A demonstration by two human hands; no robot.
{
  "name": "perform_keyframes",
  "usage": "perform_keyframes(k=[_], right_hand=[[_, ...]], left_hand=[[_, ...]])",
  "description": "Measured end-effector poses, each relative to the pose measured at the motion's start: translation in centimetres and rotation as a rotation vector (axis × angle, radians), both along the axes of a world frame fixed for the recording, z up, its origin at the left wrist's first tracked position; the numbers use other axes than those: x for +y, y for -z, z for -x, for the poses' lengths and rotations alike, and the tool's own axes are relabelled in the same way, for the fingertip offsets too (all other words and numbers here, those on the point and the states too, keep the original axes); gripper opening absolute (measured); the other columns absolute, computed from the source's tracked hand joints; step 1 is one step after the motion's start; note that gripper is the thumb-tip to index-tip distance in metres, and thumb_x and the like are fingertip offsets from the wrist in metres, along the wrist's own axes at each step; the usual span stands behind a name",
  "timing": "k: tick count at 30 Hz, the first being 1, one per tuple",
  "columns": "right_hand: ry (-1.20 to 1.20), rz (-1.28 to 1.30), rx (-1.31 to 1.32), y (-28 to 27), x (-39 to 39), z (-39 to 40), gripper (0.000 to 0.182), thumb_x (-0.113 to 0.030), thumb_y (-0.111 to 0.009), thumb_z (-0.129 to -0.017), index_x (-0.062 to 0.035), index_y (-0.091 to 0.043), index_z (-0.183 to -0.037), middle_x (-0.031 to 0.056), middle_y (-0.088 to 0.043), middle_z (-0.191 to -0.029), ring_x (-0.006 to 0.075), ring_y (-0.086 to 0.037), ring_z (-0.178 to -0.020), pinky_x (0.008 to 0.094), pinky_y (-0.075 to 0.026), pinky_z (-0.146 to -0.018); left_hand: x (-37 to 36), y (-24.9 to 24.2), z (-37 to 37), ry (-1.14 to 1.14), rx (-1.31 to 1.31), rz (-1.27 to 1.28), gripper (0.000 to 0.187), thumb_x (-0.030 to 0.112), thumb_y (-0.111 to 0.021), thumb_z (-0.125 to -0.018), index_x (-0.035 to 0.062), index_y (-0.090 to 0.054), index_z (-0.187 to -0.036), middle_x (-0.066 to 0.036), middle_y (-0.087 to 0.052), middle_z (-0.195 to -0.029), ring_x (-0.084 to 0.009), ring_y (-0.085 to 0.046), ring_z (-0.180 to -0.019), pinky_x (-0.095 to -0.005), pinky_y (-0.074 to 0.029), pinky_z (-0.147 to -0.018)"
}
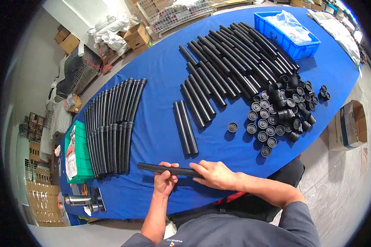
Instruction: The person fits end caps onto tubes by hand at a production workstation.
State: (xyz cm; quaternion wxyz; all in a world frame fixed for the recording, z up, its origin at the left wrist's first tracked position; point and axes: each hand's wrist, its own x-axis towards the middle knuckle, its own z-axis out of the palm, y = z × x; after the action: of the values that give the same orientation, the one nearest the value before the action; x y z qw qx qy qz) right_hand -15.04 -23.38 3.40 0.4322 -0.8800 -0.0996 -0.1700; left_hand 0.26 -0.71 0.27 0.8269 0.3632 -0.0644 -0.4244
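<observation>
A black tube [149, 166] lies nearly level across the front of me, above the blue cloth. My left hand [165, 182] is closed around its middle, thumb on the near side. Its right end is gripped by my right hand [217, 175], whose fingers cover that end, so I cannot see whether a cap is on it. Two loose black tubes [186, 127] lie side by side just beyond my hands. Right of them a single round black cap [232, 127] rests on the cloth, near a heap of similar caps [272, 119].
Many plain black tubes [231, 61] are spread at the back. Tubes with collared ends [111, 127] lie in rows at left, beside a green crate [82, 152]. A blue crate [307, 50] holds plastic bags. A tape dispenser [95, 200] sits front left; a cardboard box [344, 127] is on the floor.
</observation>
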Motion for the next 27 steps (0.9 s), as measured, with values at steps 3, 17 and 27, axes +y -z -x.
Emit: perform_keyframes(k=[3, 17, 27], right_hand=[[-0.009, 0.071, 0.016, 0.2, 0.3, 0.5, 0.046, -0.022, -0.073, -0.091, -0.0025, -0.054, -0.127, 0.0151, -0.059, -0.089, 0.0340, -0.068, -0.080, 0.0475, -0.055, -0.059], [0.011, -0.124, 0.037, 0.6, -0.3, 0.4, 0.040, -0.023, -0.073, -0.091, -0.0008, -0.058, -0.121, 0.0179, -0.065, -0.093, 0.0356, -0.068, -0.078, 0.0464, -0.056, -0.067], [0.040, -0.183, 0.093, -0.8, -0.3, 0.6, 0.035, -0.030, -0.069, -0.094, 0.0012, -0.061, -0.107, 0.0243, -0.067, -0.086, 0.0387, -0.070, -0.085, 0.0494, -0.054, -0.068]], left_hand=[[0.4, 0.3, -0.1, 0.008, 0.033, 0.036, 0.035, 0.011, -0.082, -0.084, 0.0071, -0.063, -0.113, -0.022, -0.069, -0.117, -0.0224, -0.071, -0.073, -0.0338, -0.061, -0.058], [0.2, 0.2, -0.4, 0.084, -0.014, 0.085, 0.032, 0.013, -0.080, -0.086, 0.0057, -0.065, -0.113, -0.025, -0.068, -0.121, -0.0244, -0.070, -0.075, -0.0341, -0.059, -0.062], [0.0, 0.3, -0.7, 0.138, -0.006, 0.119, 0.030, 0.012, -0.079, -0.085, 0.0034, -0.065, -0.110, -0.029, -0.067, -0.122, -0.0255, -0.071, -0.075, -0.0337, -0.060, -0.059]])
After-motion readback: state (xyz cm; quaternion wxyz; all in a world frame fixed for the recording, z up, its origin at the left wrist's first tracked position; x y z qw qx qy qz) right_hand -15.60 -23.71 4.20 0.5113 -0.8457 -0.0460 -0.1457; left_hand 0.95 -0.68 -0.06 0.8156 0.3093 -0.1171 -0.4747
